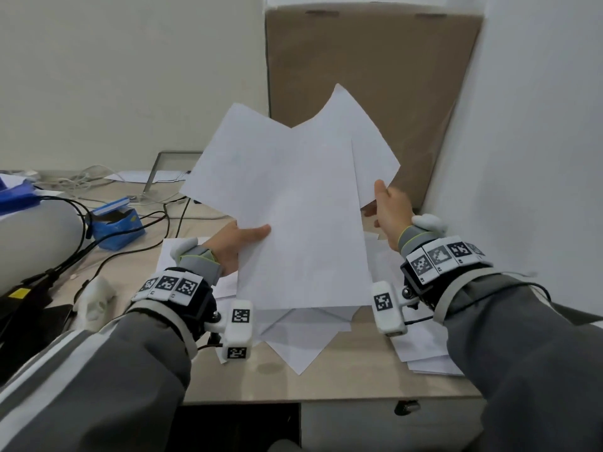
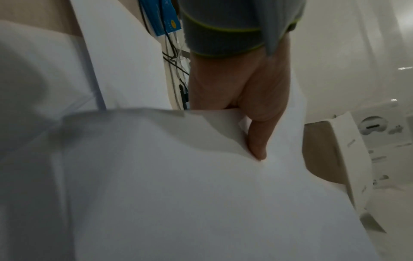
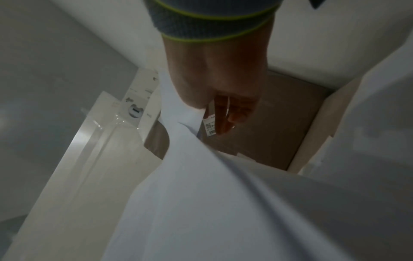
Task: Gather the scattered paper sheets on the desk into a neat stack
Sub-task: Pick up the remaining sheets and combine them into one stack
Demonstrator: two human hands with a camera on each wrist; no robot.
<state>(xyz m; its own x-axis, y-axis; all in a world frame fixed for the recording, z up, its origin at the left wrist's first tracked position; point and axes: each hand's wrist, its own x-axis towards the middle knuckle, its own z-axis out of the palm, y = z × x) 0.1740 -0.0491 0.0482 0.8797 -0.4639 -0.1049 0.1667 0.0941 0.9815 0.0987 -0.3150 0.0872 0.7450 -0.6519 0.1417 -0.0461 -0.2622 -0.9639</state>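
Several white paper sheets are fanned out unevenly and held up above the desk. My left hand grips their left lower edge, thumb lying on the front sheet. My right hand holds the right edge, thumb in front and fingers behind. In the left wrist view the left hand has its thumb pressed onto the sheets. The right wrist view has the sheets running between the thumb and fingers of the right hand. More loose sheets lie scattered on the desk beneath.
A brown cardboard panel leans against the wall behind the sheets. A white wall stands close on the right. To the left are a blue box, black cables and a grey rounded object.
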